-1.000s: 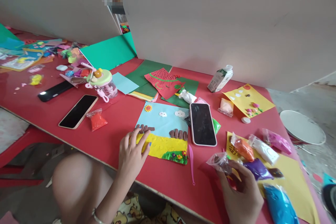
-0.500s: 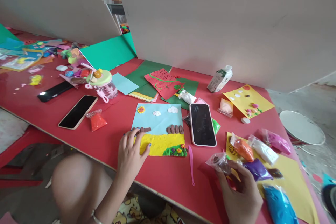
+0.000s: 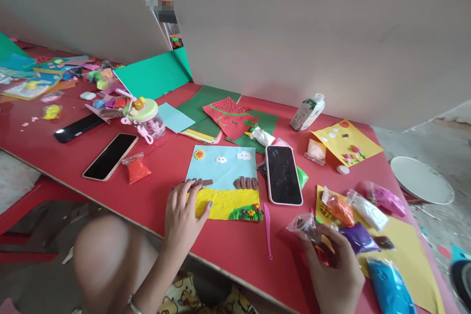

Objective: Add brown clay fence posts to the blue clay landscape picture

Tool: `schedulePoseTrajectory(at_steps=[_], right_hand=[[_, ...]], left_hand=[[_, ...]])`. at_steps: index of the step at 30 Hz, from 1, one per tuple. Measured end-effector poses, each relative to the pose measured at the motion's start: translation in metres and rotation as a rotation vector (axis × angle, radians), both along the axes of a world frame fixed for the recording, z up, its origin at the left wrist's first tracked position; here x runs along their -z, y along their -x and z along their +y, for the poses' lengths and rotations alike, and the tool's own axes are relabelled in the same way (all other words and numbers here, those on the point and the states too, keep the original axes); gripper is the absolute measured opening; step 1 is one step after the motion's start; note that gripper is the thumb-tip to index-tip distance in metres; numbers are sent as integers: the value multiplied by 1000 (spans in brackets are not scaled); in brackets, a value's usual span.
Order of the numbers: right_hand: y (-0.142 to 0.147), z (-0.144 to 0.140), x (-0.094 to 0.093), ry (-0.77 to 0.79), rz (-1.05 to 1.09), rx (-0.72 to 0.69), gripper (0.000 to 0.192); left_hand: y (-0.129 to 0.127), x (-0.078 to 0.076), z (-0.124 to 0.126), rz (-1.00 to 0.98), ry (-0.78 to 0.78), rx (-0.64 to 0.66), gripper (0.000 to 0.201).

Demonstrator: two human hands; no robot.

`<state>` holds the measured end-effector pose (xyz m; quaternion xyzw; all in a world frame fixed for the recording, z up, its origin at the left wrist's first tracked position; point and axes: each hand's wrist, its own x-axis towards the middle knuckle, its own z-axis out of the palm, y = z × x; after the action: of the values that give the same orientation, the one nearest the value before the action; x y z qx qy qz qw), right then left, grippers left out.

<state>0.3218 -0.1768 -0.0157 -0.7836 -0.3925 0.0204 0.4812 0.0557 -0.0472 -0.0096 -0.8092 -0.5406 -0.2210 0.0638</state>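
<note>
A clay picture [image 3: 221, 167] lies on the red table, with a blue sky, a sun, white clouds, brown fence pieces, a yellow field and a green flower patch. Across its lower left edge rests my left hand [image 3: 184, 211], fingers spread and holding nothing. My right hand [image 3: 334, 265] pinches a small clear plastic bag [image 3: 305, 228] with something brown inside, at the table's front right. Parts of its fingertips are hidden behind the hand. Between the picture and that bag lies a pink plastic clay tool [image 3: 268, 230].
A phone [image 3: 283, 174] lies right of the picture, another phone [image 3: 110, 157] to the left near a red clay bag [image 3: 137, 169]. Several clay packets, including a blue one [image 3: 390, 284], crowd the right side. A carton [image 3: 308, 113] and a lidded jar [image 3: 147, 117] stand farther back.
The view has shifted very slightly. Both hands keep their places, the left on the picture and the right on the plastic bag.
</note>
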Motion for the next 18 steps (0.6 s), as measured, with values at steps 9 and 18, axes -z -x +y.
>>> schedulePoseTrajectory(at_steps=[9,18], right_hand=[[1,7,-6,-84,-278,-269,17],[5,8,-6,-99,-291,-289,14]], left_hand=[[-82,-38,-28,-379,261,650,18],[-117,-39,-21,-342,459,673,17]])
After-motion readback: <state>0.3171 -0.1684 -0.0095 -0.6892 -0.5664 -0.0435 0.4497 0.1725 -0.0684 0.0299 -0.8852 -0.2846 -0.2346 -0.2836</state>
